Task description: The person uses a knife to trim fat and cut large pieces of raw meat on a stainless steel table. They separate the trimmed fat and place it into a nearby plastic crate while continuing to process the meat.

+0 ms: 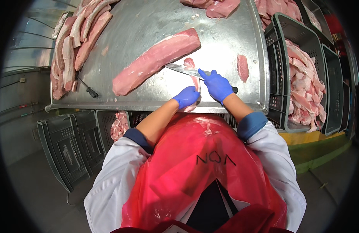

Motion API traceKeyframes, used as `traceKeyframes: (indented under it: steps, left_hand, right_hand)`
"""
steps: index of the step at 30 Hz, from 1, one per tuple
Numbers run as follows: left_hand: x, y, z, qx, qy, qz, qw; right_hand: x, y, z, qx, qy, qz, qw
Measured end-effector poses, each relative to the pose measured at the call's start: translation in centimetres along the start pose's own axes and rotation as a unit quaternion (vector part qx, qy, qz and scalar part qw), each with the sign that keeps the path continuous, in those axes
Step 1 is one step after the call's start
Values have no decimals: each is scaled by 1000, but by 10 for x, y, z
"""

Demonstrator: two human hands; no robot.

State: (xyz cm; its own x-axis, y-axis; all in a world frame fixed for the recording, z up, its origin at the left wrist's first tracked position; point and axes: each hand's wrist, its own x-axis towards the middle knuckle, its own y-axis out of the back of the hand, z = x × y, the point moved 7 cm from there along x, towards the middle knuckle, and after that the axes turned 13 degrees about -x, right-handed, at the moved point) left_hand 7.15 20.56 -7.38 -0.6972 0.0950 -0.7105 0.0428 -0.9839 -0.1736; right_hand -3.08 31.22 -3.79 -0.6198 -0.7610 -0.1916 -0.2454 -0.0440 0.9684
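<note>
My right hand (218, 86), in a blue glove, is closed round the dark handle of a knife (184, 70). Its blade points left, the tip at the edge of a long pink pork loin (156, 62) lying slantwise on the metal table. In a matching glove, my left hand (187, 97) is closed on a thin strip of meat (195, 82) near the table's front edge. That strip runs up under the blade to a small reddish lump (189, 62). My left fingertips are partly hidden by the hand itself.
Several long cuts of meat (68, 50) are piled at the table's left, near a dark-handled tool (92, 92). More meat (222, 8) lies at the far edge, and a small piece (242, 68) at right. Crates (282, 73) of trimmings flank the right side; others (64, 143) stand lower left.
</note>
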Motion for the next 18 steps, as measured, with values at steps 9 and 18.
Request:
traceKeyframes:
  steps: [9, 18]
  left_hand:
    - [-41, 109, 18, 248, 29, 87, 964]
    - [-96, 219, -1, 396, 25, 185, 899]
  right_hand:
    - [-50, 7, 41, 38, -4, -36, 999]
    - [-80, 2, 91, 70, -94, -8, 993]
